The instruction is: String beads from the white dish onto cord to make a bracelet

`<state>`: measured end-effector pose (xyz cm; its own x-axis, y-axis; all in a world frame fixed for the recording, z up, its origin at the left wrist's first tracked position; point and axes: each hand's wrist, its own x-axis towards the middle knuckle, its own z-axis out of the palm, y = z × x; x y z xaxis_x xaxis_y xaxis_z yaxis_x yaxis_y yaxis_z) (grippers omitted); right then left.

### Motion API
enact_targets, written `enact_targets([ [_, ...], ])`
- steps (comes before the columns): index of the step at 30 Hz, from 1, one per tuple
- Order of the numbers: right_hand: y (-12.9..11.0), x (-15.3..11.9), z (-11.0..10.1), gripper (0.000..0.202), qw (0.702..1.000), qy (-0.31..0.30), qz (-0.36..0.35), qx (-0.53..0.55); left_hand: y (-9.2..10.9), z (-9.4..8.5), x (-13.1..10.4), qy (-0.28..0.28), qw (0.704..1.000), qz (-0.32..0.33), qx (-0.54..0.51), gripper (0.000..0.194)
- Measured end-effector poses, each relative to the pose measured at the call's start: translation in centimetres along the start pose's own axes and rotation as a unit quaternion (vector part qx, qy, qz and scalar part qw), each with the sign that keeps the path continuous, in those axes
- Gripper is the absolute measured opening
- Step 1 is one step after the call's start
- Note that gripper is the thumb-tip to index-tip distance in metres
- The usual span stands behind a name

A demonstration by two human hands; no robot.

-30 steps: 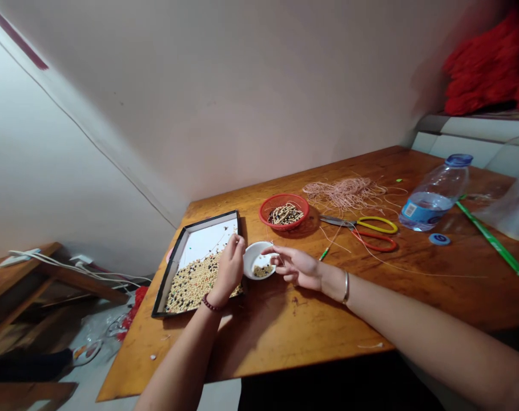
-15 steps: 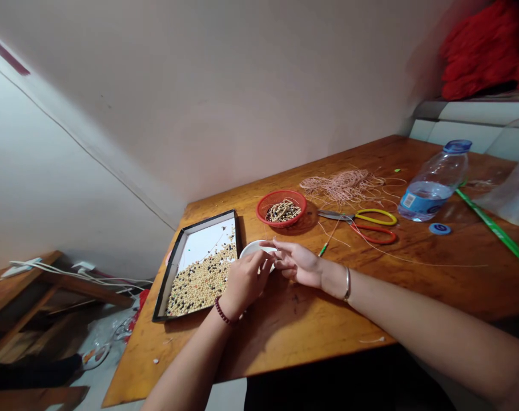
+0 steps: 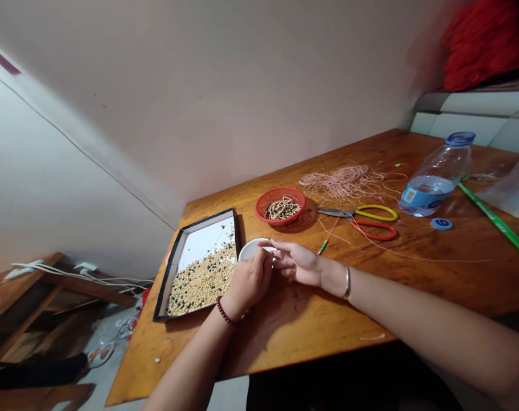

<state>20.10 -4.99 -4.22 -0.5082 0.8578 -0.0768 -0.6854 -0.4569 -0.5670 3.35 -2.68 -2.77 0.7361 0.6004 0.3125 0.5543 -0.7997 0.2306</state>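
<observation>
My left hand, with a dark red beaded bracelet, is closed with its fingertips at those of my right hand; whatever it grips is hidden. My right hand, wearing a metal bangle, is turned partly palm up with bent fingers and thumb close together; nothing can be made out between them. Both are over the near side of a small white bowl. Left of them lies a black-edged tray with many cream, black and a few coloured beads. A red basket behind the bowl holds beaded strands.
Scissors with yellow and red handles lie right of the basket, before tangled pink cord. A green-beaded thread is near my right wrist. Farther right are a water bottle, a blue cap and a green strip.
My left hand has turned slightly and its fingers have curled in more. My right hand stays almost in place. The view has shifted a little.
</observation>
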Motion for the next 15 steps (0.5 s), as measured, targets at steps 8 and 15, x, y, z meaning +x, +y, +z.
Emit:
enact_targets([
  [8, 0.22, 0.05, -0.24, 0.027, 1.0, 0.014, -0.009, -0.006, -0.18, 0.36, 0.06, -0.02, 0.999, 0.013, 0.04, 0.016],
  [15, 0.14, -0.05, -0.03, 0.027, 0.999, 0.027, -0.013, -0.02, -0.6, 0.54, -0.02, -0.014, 0.999, 0.014, 0.048, 0.014],
])
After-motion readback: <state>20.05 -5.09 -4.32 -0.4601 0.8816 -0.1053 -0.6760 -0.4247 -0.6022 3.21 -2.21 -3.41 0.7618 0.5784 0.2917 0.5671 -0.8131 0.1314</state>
